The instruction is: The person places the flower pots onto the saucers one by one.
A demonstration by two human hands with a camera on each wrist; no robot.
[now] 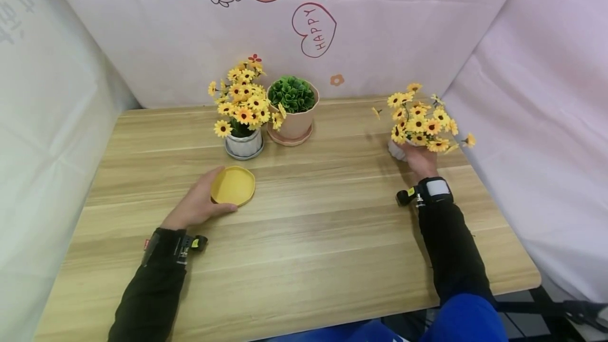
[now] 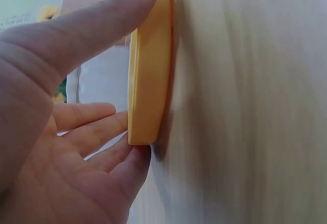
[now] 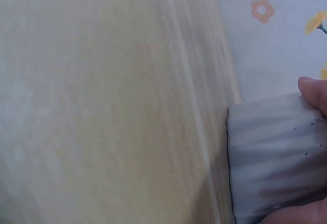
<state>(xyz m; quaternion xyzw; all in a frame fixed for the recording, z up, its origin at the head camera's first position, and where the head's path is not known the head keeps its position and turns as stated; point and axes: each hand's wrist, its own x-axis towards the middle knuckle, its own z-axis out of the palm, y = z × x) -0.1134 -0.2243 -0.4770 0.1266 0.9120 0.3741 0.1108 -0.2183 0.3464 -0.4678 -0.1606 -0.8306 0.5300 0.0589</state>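
On the left side of the table, my left hand holds a round yellow plant saucer by its rim. The left wrist view shows the thumb on one side of the saucer and fingertips on the other; it is at or very near the wood. Far to the right, my right hand grips a small whitish flowerpot full of yellow artificial daisies. Thumb and fingers sit on either side of that ridged pot in the right wrist view. Blooms partly hide the right fingers.
Behind the saucer stands another potted bunch of yellow daisies on a grey saucer. Beside it is a pink pot with a green plant on a pink saucer. White printed cloth hangs behind the wooden table.
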